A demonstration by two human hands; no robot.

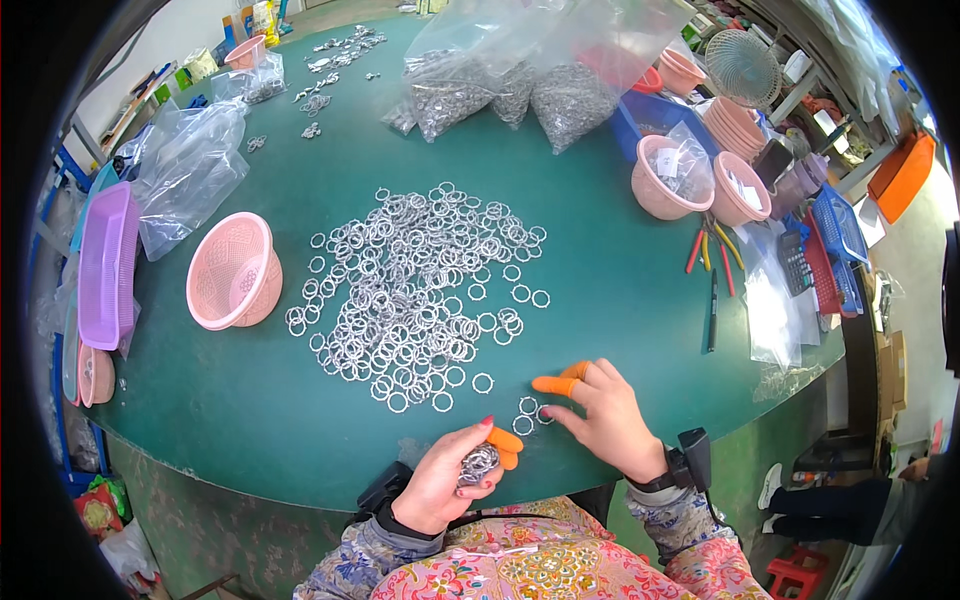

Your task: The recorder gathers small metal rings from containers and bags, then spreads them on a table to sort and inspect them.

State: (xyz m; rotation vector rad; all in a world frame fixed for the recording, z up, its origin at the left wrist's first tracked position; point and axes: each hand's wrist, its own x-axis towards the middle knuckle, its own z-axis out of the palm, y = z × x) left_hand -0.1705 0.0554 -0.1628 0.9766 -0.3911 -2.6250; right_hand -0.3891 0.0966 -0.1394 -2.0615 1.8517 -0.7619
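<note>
A clutch of silver metal rings (478, 464) is cupped in my left hand (450, 474), its fingers curled round them near the front edge of the table. Just to the right, my right hand (608, 418) hovers low over the green tabletop, forefinger and thumb spread apart. Its thumb tip meets the edge of one of a few loose rings (523, 425) lying there. Orange finger cots cover some fingertips on both hands. Beyond them spreads a large heap of the same small notched rings (410, 270), with a few strays around its margin.
A pink basket (208, 318) stands left of the heap, near a purple basket (108, 265) and plastic bags (190, 180). Bags of metal parts (575, 100) sit at the back. Pink bowls (668, 205), pliers (728, 245) and a black pen (712, 312) lie to the right.
</note>
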